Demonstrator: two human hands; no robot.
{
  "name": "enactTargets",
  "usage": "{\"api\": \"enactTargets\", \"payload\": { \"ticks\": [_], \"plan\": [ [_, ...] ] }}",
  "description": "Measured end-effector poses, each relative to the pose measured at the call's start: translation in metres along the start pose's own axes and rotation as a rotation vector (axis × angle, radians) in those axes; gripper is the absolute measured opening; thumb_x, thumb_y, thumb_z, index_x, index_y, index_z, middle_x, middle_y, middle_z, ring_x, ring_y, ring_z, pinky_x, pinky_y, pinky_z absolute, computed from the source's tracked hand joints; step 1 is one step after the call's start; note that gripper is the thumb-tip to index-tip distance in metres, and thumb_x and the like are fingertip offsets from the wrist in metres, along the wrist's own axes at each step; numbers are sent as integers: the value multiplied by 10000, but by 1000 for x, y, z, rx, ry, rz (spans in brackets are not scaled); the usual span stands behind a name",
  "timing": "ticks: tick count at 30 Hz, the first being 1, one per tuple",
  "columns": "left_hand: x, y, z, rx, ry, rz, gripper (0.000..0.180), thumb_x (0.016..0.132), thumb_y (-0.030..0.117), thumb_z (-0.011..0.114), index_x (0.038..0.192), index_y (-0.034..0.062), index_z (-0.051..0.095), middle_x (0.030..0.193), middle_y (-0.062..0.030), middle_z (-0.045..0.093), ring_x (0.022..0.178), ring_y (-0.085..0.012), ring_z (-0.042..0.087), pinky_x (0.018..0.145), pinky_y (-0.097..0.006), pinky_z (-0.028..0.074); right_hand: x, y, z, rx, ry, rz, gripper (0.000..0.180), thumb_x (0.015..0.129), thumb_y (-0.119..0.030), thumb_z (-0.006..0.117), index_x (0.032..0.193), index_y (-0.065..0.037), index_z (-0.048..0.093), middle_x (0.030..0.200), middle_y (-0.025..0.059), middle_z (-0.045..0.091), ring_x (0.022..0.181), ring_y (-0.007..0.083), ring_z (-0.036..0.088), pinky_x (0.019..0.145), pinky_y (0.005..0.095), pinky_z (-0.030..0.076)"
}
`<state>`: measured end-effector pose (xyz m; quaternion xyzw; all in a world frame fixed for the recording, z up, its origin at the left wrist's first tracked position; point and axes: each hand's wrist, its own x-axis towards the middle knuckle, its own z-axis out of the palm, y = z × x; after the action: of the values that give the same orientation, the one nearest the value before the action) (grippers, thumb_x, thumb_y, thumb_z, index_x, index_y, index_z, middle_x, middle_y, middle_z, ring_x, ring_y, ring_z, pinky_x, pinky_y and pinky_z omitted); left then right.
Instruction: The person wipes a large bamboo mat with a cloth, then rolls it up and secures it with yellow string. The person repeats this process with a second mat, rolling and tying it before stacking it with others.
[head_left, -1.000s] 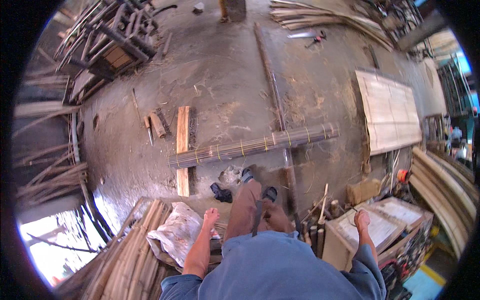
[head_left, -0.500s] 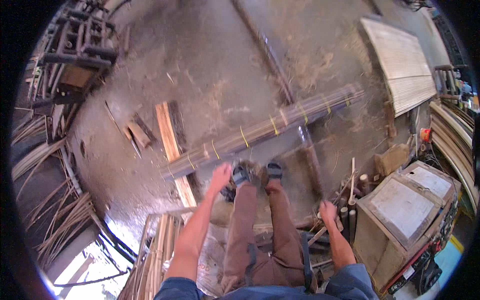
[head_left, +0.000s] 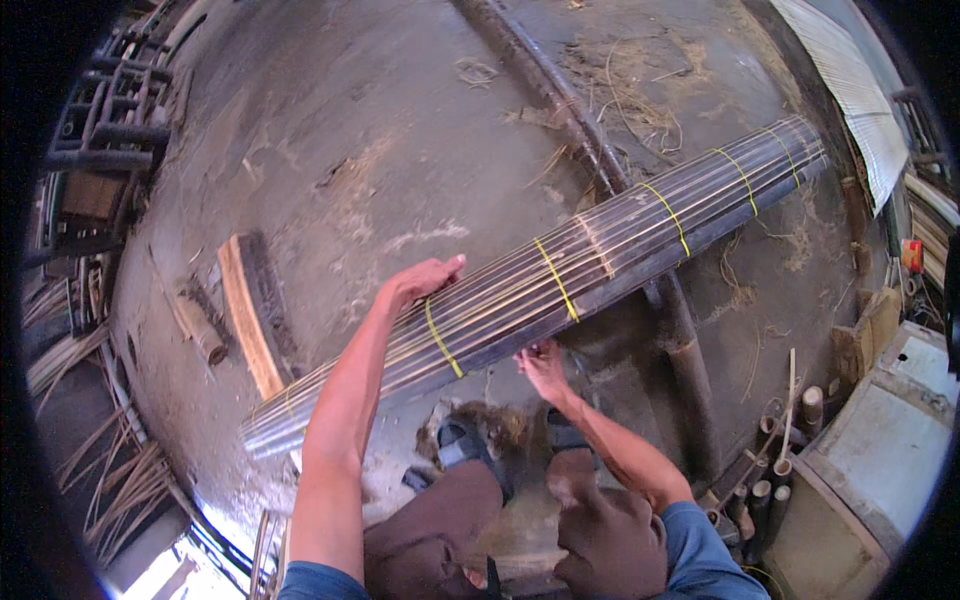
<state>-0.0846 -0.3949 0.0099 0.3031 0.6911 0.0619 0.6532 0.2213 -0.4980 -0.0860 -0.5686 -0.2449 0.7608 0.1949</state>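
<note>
A long bundle of dark slats [head_left: 500,290], tied round with several yellow bands, lies slantwise in front of my feet. My left hand [head_left: 428,278] reaches over it to the far edge. Its fingers stretch to the right along that edge, loosely bent, not closed round the bundle. At the near lower edge is my right hand [head_left: 544,372], palm turned partly up and fingers apart and slightly curled. Its fingertips are close under the edge; whether they touch it I cannot tell.
Under the bundle runs a dark pole [head_left: 560,100] across the floor. A split wooden plank [head_left: 248,310] and a short log [head_left: 200,325] lie left. Bamboo tubes [head_left: 770,500] stand beside a pale box [head_left: 880,430] at right. A slatted panel [head_left: 845,80] is far right.
I have bent down toward the bundle, which now looks larger and nearer. My left hand has gone over to its far edge; my right hand has swung in from the right to its near edge.
</note>
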Motion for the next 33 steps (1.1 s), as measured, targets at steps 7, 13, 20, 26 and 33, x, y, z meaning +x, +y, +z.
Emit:
{"api": "enactTargets", "payload": {
  "ticks": [7,13,20,26,33],
  "plan": [
    [67,-18,4,49,-487,-6,416,904,363,683,1241,119,684,996,-6,733,729,-114,680,575,-314,555,61,47,-12,-592,-301,-241,300,978,-188,591,1231,-30,555,1053,115,660,976,231,620,873,404,504],
    [52,8,8,-211,-42,302,201,963,273,615,1005,84,671,865,-23,702,631,-117,612,509,-322,512,82,17,-8,-704,-435,-371,346,1004,-344,545,1063,-14,632,953,67,643,896,186,567,790,410,458],
    [-37,58,-27,-775,387,516,209,1012,237,560,883,72,553,633,30,370,544,-100,386,540,-320,426,-78,-117,-15,-1330,-858,-485,349,1059,-383,406,1064,-71,562,910,190,654,873,366,668,775,494,525],
    [-130,45,24,-531,472,751,317,1079,260,445,1160,-2,604,693,7,473,641,-130,493,656,-324,469,-145,-328,41,-1624,-927,-1077,270,992,-335,529,974,-73,594,853,191,650,819,398,652,719,499,511],
    [-127,11,108,804,967,1257,300,1008,155,528,1270,24,591,1225,-199,641,1141,-367,622,956,-466,509,-31,-375,194,-1686,-538,-1232,233,904,-284,627,915,-61,692,879,193,684,860,400,661,771,475,535]
  ]
}}
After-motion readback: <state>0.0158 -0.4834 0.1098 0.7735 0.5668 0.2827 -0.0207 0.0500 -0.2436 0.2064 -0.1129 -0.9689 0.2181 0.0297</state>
